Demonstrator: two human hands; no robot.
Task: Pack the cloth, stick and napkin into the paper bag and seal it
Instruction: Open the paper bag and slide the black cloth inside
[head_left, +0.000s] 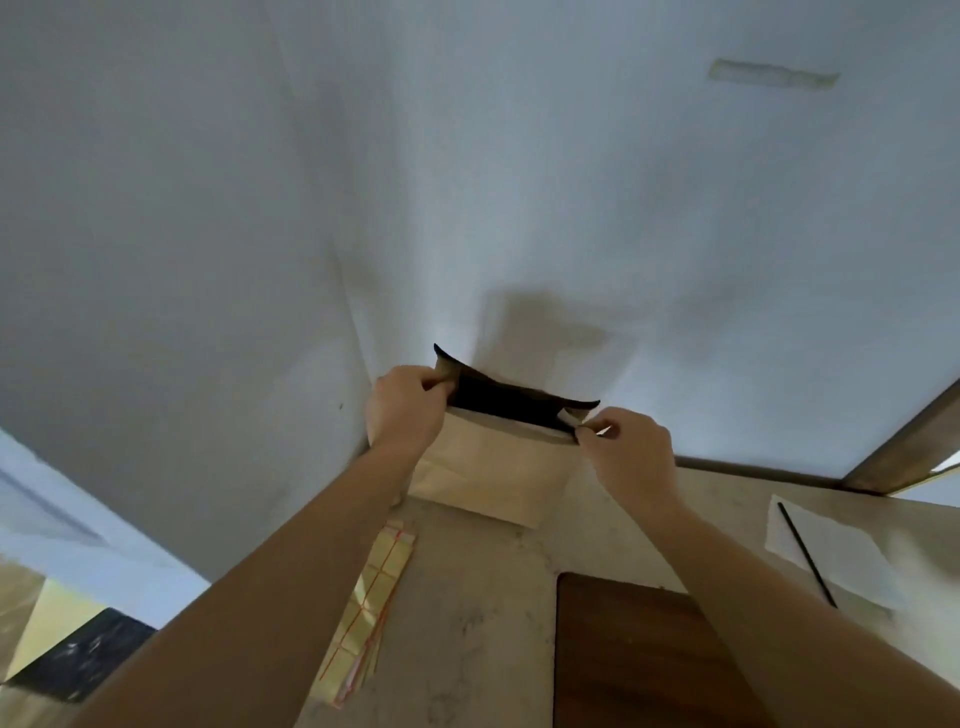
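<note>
The paper bag is standing near the wall at the far edge of the table, with the black cloth sticking out of its mouth. The left hand is pinching the cloth's left end and the right hand its right end. The stick is lying on the white napkin to the right, well apart from the bag.

left hand, right hand: pinching black cloth | half inside paper bag
</note>
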